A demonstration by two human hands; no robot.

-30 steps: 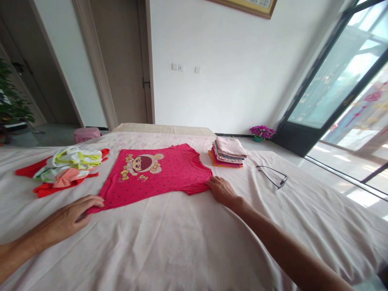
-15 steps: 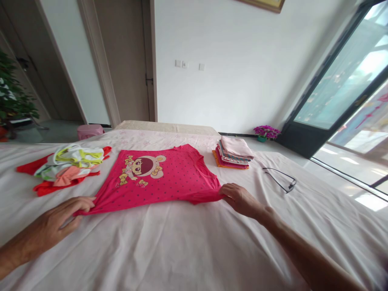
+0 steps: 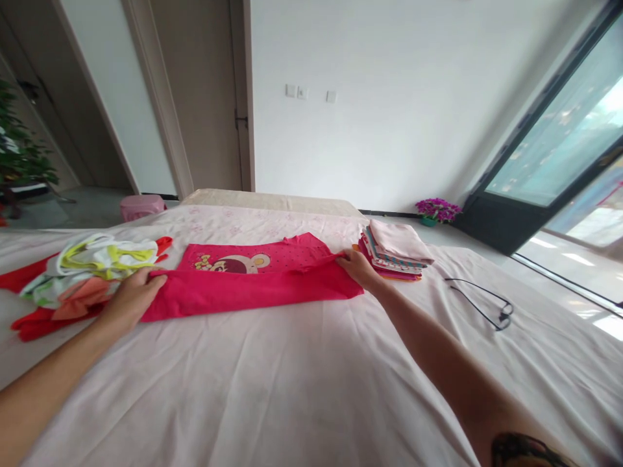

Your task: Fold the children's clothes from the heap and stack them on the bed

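A pink-red T-shirt (image 3: 253, 292) with a cartoon print lies sideways on the pale bedsheet, its neck end to the right. Its near side is lifted and partly turned over, covering the lower part of the print. My left hand (image 3: 139, 292) pinches the hem corner at the left, close by the loose clothes. At the right, my right hand (image 3: 356, 267) grips the sleeve side of the shirt, just in front of the folded stack. Both sets of fingers are closed on the fabric.
Crumpled clothes (image 3: 87, 279) in red, white and yellow lie at the left. A stack of folded clothes (image 3: 396, 246) stands at the right, with black-framed glasses (image 3: 501, 314) beyond it on the bedsheet (image 3: 272, 389). A pink stool (image 3: 143, 207) and purple flowers (image 3: 438, 209) are on the floor.
Both hands have moved away from me, lifting the shirt's near edge and folding it over the print. Earlier the shirt lay flat with the whole cartoon showing.
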